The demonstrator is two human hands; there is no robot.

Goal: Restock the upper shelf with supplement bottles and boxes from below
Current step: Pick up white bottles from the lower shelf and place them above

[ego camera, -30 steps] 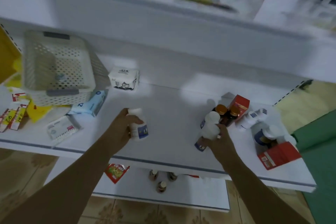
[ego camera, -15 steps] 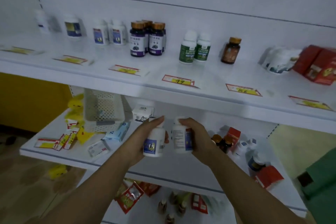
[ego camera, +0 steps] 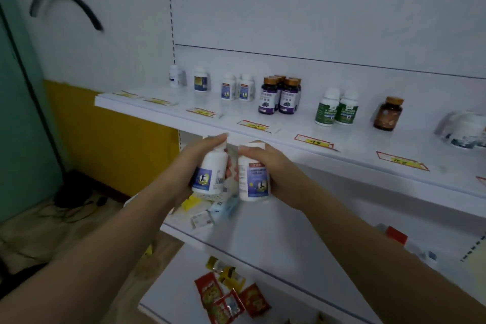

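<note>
My left hand [ego camera: 185,166] grips a white supplement bottle [ego camera: 210,171] with a blue label. My right hand [ego camera: 276,168] grips a second white bottle [ego camera: 253,179] of the same kind. Both bottles are held upright and side by side, just below the front edge of the upper shelf [ego camera: 289,139]. On that shelf stand two matching white bottles [ego camera: 238,87], several dark purple-label bottles [ego camera: 280,95], two green-label bottles [ego camera: 336,108] and a brown bottle [ego camera: 388,113].
Price tags [ego camera: 313,141] lie along the upper shelf's front. The middle shelf [ego camera: 263,231] holds small boxes [ego camera: 210,214] at its left and a red box [ego camera: 395,234] at its right. Red sachets [ego camera: 228,300] lie on the bottom shelf. A yellow wall panel [ego camera: 113,144] is at left.
Both hands picked a white bottle off the middle shelf, raised them and brought them together near the upper shelf's edge. The view has swung up and to the left.
</note>
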